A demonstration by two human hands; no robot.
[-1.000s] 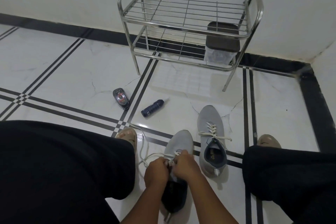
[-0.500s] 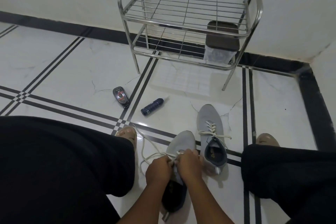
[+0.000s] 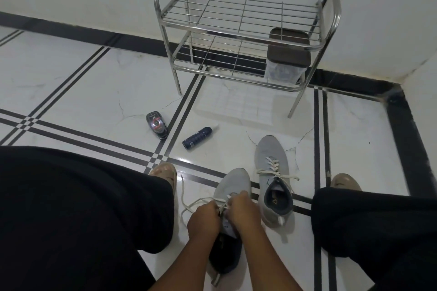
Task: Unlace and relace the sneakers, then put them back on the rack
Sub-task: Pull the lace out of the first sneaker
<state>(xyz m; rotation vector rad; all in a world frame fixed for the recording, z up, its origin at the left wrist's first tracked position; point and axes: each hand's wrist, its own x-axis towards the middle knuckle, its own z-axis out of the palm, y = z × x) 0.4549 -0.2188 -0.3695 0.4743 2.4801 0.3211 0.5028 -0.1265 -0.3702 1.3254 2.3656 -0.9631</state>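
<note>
Lace [image 3: 201,201] trails left from both hands' grip.

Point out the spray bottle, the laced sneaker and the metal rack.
spray bottle [image 3: 198,137], head view, middle of its body
laced sneaker [image 3: 272,152], head view, grey toe
metal rack [image 3: 238,33], head view, front rail

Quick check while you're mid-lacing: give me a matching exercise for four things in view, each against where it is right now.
Things:
1. laced sneaker
2. spray bottle
3. lidded box
4. sneaker being laced

Places:
A. on the lower shelf of the rack, right end
B. lying on its side on the floor, between the rack and the shoes
C. under both hands, left hand and right hand gripping its lace
D. standing alone on the floor, right of the other shoe, untouched

Pairs: 1-D, 2-B, 3-A, 4-C
</note>
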